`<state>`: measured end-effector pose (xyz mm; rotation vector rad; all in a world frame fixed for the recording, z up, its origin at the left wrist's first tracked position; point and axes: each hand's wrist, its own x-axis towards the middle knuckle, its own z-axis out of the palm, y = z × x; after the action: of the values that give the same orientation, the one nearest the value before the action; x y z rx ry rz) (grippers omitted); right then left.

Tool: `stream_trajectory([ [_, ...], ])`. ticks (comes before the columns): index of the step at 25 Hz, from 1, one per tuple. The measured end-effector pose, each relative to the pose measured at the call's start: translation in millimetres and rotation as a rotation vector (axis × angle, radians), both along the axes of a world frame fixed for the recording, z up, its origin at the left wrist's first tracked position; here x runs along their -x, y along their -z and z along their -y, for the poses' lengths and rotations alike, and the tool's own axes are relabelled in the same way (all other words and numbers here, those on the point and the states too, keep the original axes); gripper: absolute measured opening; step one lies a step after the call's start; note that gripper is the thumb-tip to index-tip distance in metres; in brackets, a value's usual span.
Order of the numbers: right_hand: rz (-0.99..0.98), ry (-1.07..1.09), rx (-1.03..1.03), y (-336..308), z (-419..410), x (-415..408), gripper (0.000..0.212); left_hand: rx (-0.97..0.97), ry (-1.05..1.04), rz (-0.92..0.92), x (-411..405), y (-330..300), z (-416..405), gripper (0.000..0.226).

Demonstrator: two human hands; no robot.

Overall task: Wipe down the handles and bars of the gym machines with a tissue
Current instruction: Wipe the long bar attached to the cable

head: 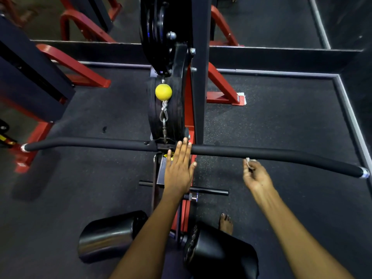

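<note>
Dark speckled rubber flooring filled the view, with the red and black frame of a cable machine rising at twelve o'clock. From its pulley hung a yellow ball on a cable, with a metal clip below it joining onto a long black padded bar that ran across the middle of the view from nine o'clock to three o'clock, its ends angled down.

My left hand lay flat with the fingers straight and together, fingertips resting on the centre of the bar just below the clip, holding nothing. My right hand, toward three o'clock from the left, was loosely curled and pinched a small crumpled white tissue between thumb and fingers. The tissue sat just at the lower edge of the bar; I could not tell whether it touched.

At six o'clock were two black padded rollers, one either side of the red beam. My bare foot stood on the floor at about five o'clock.
</note>
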<state>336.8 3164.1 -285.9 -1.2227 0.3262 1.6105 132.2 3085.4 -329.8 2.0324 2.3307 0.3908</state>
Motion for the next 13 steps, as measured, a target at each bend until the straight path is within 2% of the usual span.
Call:
stream_trajectory([
  [1,0.002,-0.037,-0.026,1,2,9,0.03,0.004,0.003,0.005,0,1,0,0.06],
  [4,-0.037,-0.358,-0.031,1,15,74,0.029,0.002,0.009,0.04,1,2,-2,0.059],
  [6,-0.064,-0.441,-0.01,-10,18,98,0.028,-0.005,0.01,0.063,1,1,-1,0.058],
  [8,-0.079,-0.384,0.05,-13,14,80,0.026,-0.012,0.014,0.079,1,1,0,0.058],
  [11,-0.066,-0.105,0.056,0,8,31,0.026,-0.005,0.015,0.136,2,-2,-2,0.058],
  [13,-0.025,-0.076,0.047,6,6,34,0.029,-0.052,0.01,0.203,-1,-10,1,0.056],
])
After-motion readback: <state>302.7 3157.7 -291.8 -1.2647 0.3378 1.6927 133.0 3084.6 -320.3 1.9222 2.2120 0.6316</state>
